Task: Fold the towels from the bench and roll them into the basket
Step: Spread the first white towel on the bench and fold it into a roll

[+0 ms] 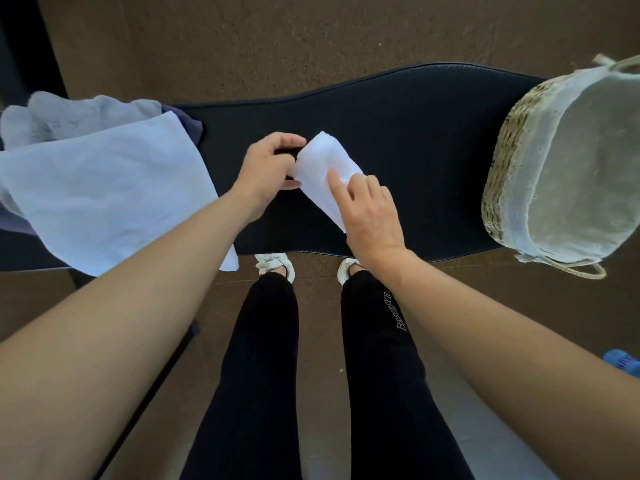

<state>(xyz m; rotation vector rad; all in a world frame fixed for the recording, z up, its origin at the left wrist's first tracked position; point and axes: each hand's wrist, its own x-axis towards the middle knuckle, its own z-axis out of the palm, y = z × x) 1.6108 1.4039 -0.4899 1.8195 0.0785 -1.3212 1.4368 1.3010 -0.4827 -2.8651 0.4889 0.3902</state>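
A white towel (320,168), rolled into a short tube, lies on the middle of the dark padded bench (415,150). My left hand (266,168) grips its left end with fingers curled around the roll. My right hand (372,216) rests on its near right end, index finger stretched along the cloth. A pale blue towel (110,192) lies spread flat on the bench's left part, over a heap of grey and dark blue towels (79,114). The woven basket (512,157) with a pale fabric lining stands at the bench's right end, holding nothing visible.
My legs in black trousers and white shoes (275,266) stand right against the bench's near edge. Brown carpet surrounds the bench. A small blue object (621,362) lies on the floor at the far right.
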